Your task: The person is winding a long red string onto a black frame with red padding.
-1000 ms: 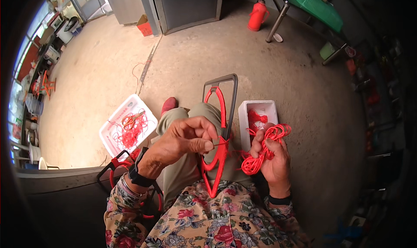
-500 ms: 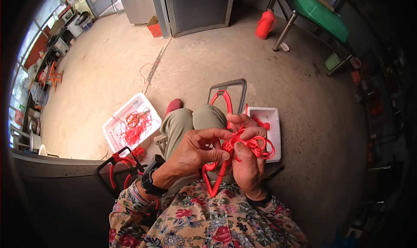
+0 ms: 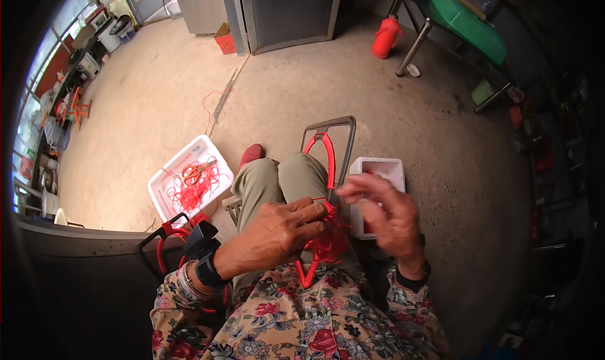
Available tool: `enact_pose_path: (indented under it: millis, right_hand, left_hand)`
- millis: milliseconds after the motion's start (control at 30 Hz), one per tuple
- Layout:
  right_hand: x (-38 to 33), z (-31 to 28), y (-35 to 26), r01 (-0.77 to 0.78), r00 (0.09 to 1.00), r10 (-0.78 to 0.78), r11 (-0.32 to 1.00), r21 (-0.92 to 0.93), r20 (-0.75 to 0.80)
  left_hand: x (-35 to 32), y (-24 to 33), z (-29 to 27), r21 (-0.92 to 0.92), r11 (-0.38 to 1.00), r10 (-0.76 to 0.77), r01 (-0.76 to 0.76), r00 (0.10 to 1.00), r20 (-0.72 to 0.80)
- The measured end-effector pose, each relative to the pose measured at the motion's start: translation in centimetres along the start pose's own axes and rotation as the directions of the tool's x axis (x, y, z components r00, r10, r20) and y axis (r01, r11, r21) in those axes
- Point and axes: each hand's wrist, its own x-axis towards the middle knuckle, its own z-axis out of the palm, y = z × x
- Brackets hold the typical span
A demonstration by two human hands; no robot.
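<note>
Over my lap lies a loop wrapped in red cord (image 3: 331, 155), fixed to a dark rectangular frame (image 3: 351, 139) that juts out past my knees. My left hand (image 3: 277, 234) is closed with its fingertips pinched on the red cord at the loop's near part. Below those fingertips hangs a loose bundle of thin red cord (image 3: 331, 243). To the right, apart from the bundle, my right hand (image 3: 394, 218) is raised and smeared by motion. Whether its fingers hold a strand I cannot make out.
At left on the floor, a white tray (image 3: 165, 202) holds tangled red cord and orange-handled scissors (image 3: 192, 173). A white foam box (image 3: 394, 166) stands right of my knees. Another red-wrapped frame (image 3: 162, 250) is by my left arm. A red thermos (image 3: 385, 37) stands far right.
My right hand has let go of the bunched cord and moved right. The bunch has dropped below my left fingers. My left hand stays at the cord, its back now turned more upward.
</note>
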Motion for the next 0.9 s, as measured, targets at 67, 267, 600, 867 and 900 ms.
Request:
enact_pose_path:
  millis: [67, 267, 600, 867, 900]
  right_hand:
    - [0.9, 1.6, 0.5, 0.061, 0.996, -0.056, 0.995, -0.08, 0.071]
    - [1.0, 2.0, 0.6, -0.324, 0.932, 0.327, 0.945, -0.046, 0.153]
    - [2.7, 0.7, -0.4, -0.46, 0.806, 0.46, 0.883, -0.096, 0.372]
    - [3.1, 0.3, 0.6, -0.523, 0.791, 0.474, 0.852, 0.027, 0.387]
    - [3.0, 0.2, 0.2, -0.526, 0.789, 0.477, 0.85, 0.026, 0.387]
  left_hand:
    - [-0.4, -0.1, 0.4, 0.0, 1.0, 0.012, -0.012, 1.0, -0.029]
    - [-0.6, 0.1, -0.4, -0.07, 0.985, -0.165, 0.157, 0.98, -0.111]
    - [-0.6, -2.2, 3.6, 0.075, 0.995, -0.031, 0.067, 0.91, -0.413]
    - [1.4, -1.6, 3.7, 0.074, 0.997, 0.041, 0.011, 0.749, -0.661]
    - [1.4, -1.5, 3.7, 0.042, 0.998, -0.004, 0.045, 0.725, -0.689]
